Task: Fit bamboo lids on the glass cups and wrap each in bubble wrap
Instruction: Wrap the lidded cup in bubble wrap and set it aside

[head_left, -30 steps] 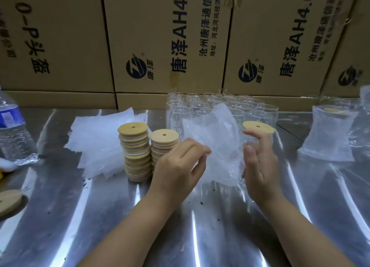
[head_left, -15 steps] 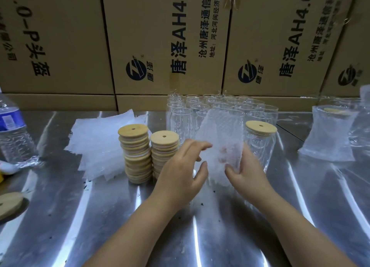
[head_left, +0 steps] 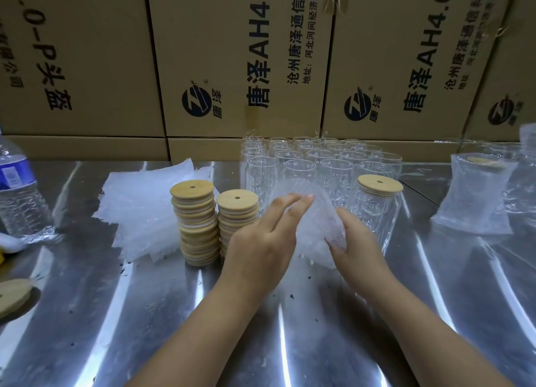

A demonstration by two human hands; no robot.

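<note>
Left hand [head_left: 261, 238]: fingers nearly straight, flat against the near face of the bubble wrap piece [head_left: 309, 212], gripping nothing. Right hand [head_left: 358, 243]: fingers curled into the piece's lower right edge, holding it just right of centre frame, above the table [head_left: 290, 343].

Change noted: a second ago my right hand was up at the lidded cup [head_left: 374, 221], the wrap standing tall between my hands. It has since come off that cup onto the wrap, which now sits lower and bulges round. I judge I am working it open or into shape; wrapping proper has not begun.

The lidded cup stands just right of the wrap, its bamboo lid [head_left: 380, 185] seated, glass bare. Whether wrap and cup touch, I cannot tell.

Behind, centre frame: bare glass cups [head_left: 319, 157], unlidded. Left of my hands: two lid stacks [head_left: 197, 221], then the wrap pile [head_left: 145, 209]. One wrapped cup [head_left: 475, 198] stands at far right.

Assessment: most of the batch remains outstanding.
</note>
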